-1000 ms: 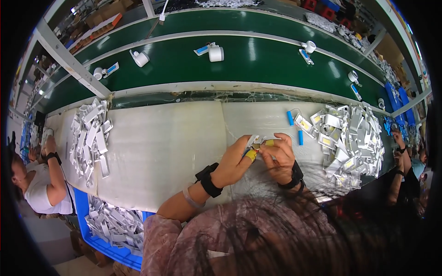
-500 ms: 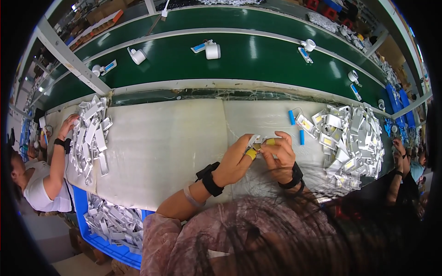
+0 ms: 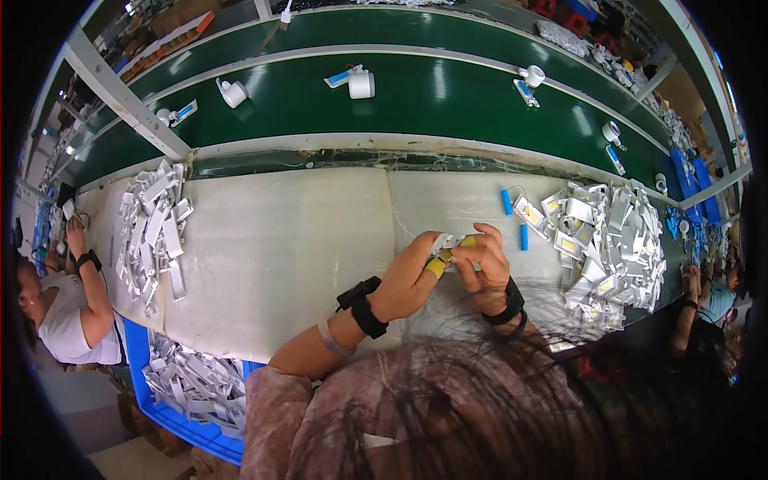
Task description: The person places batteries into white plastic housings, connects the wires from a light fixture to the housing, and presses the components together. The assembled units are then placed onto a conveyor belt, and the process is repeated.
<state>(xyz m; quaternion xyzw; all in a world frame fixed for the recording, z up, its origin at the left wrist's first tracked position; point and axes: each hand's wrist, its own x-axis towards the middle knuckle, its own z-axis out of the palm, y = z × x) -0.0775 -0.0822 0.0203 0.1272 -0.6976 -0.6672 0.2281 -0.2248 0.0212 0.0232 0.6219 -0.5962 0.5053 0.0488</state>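
Observation:
Over the middle of the bench, my left hand point(image 3: 409, 280) pinches a small white plastic piece point(image 3: 442, 242) between thumb and fingers. My right hand point(image 3: 485, 268) closes on the same piece from the other side, its fingertips bent inward. Yellow wraps cover some fingertips on both hands. Fingers hide much of the piece, so its full shape cannot be made out. To the right of my hands lie two blue cylindrical cells point(image 3: 524, 237) joined by thin wires. Beside them rises a heap of white housings with yellow panels point(image 3: 596, 232).
A pile of white plastic housings point(image 3: 152, 232) lies at the bench's left. Below it, a blue bin point(image 3: 138, 364) holds more. Beyond the bench runs a green conveyor belt point(image 3: 448, 104) carrying white round lamp heads point(image 3: 362, 85). People work at both sides; a metal post point(image 3: 124, 96) stands far left.
My hands keep almost the same hold on the white piece. Lamp heads on the belt have shifted slightly left. The left co-worker's hand has moved away from the left pile.

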